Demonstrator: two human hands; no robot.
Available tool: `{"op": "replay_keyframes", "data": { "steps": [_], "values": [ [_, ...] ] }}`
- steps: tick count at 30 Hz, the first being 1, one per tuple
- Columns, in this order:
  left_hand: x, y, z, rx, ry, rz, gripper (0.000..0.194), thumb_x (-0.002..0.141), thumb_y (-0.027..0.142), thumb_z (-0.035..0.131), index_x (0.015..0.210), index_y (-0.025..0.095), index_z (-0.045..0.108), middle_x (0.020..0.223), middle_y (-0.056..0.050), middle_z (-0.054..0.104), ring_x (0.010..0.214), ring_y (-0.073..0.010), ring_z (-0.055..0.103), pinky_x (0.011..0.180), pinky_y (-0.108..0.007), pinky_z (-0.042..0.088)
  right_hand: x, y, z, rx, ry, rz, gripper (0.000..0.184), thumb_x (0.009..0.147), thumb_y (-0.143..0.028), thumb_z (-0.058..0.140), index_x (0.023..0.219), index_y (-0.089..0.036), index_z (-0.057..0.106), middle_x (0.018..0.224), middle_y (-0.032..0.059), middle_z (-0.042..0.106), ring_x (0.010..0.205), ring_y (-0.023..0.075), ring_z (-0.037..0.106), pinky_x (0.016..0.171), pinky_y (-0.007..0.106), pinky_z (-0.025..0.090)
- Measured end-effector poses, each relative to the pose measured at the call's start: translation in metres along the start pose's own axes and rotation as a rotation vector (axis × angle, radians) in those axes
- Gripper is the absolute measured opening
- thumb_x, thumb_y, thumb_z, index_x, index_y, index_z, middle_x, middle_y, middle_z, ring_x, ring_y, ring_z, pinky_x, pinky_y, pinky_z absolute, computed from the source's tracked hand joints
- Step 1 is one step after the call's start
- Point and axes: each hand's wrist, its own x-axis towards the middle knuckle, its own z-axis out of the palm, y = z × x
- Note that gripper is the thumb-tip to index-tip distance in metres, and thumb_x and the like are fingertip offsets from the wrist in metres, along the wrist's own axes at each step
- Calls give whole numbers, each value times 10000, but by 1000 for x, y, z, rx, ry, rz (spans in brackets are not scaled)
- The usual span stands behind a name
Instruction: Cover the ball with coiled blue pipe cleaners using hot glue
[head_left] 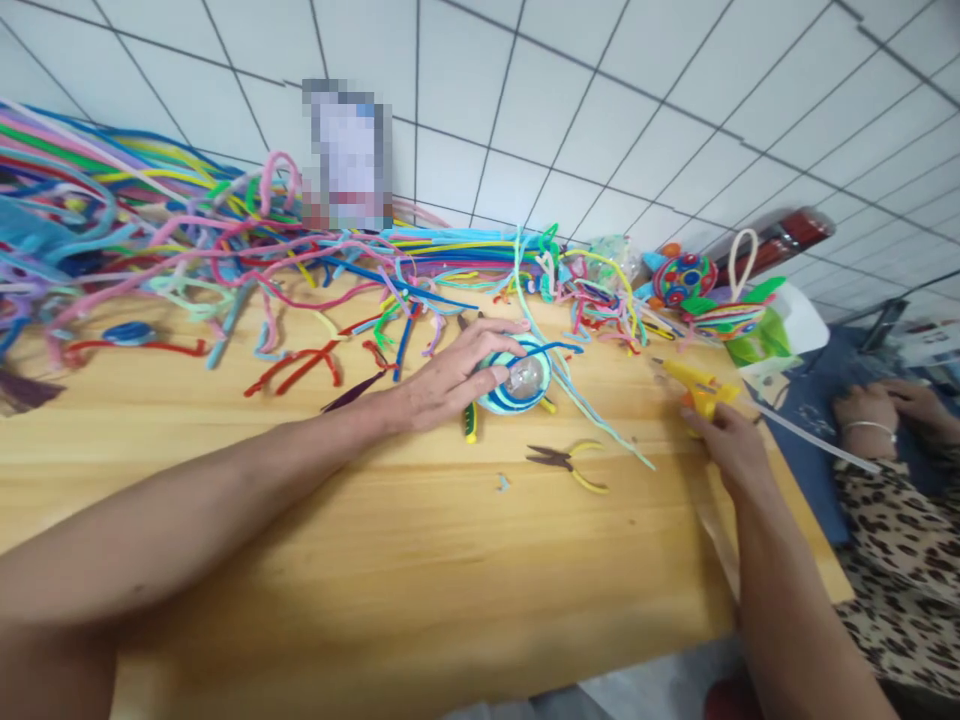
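My left hand (pixel 457 375) grips the side of a clear ball (pixel 525 378) wound with blue and pale green pipe cleaners (pixel 517 405), its fingers on the coils. A loose blue end sticks out to the right above the ball. In my right hand (pixel 731 445) is a yellow hot glue gun (pixel 697 380), its nozzle pointing left, at the table's right side. A long whitish glue stick (pixel 810 435) trails from its back. Between the hands lie small pliers (pixel 574 460) with yellow handles. Another yellow-and-green handle (pixel 470 425) shows partly beneath my left hand.
Heaps of coloured pipe cleaners (pixel 172 220) run along the white tiled wall. A blurred-out upright object (pixel 349 155) leans there. Finished-looking colourful balls (pixel 682 275) sit at the back right, by a white container (pixel 802 315). Beyond the table's right edge, another person's hands (pixel 870 410) show.
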Motion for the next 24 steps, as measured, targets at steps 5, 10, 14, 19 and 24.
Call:
{"op": "replay_keyframes", "data": {
  "steps": [5, 10, 14, 19, 24],
  "values": [
    [0, -5, 3, -42, 29, 14, 336, 1130, 407, 485, 1411, 262, 600, 1602, -141, 560, 1553, -304, 486, 1308, -585, 394, 14, -34, 14, -35, 72, 102, 157, 875, -390, 848, 742, -340, 781, 618, -7, 701, 496, 188, 612, 449, 343, 384],
    [-1, -4, 2, -44, 21, 21, 326, 1139, 395, 472, 1423, 282, 586, 1606, -127, 550, 1554, -278, 489, 1313, -556, 398, -9, -95, 40, 99, 38, 34, 133, 874, -471, 839, 935, -358, 803, 813, 35, 799, 706, 280, 762, 603, 413, 609],
    [-1, -2, 2, -51, 24, 22, 323, 1142, 385, 467, 1417, 271, 591, 1595, -141, 547, 1547, -284, 496, 1304, -558, 407, -23, -134, 57, 174, -254, -64, 194, 844, -476, 857, 866, -296, 786, 778, 13, 788, 689, 249, 756, 594, 365, 641],
    [-1, -3, 4, -77, 28, 25, 332, 1133, 393, 462, 1406, 274, 609, 1577, -141, 567, 1519, -305, 517, 1281, -588, 431, -19, -149, 65, 46, -331, -163, 216, 905, -444, 802, 1053, -286, 809, 836, 26, 809, 721, 241, 773, 608, 319, 641],
    [0, -2, 4, -82, 34, 30, 325, 1127, 366, 474, 1401, 266, 618, 1562, -146, 581, 1513, -306, 528, 1277, -574, 444, -12, -151, 67, -178, -285, -411, 265, 966, -322, 711, 1225, -337, 762, 1000, 40, 839, 838, 266, 811, 697, 361, 653]
  ]
}}
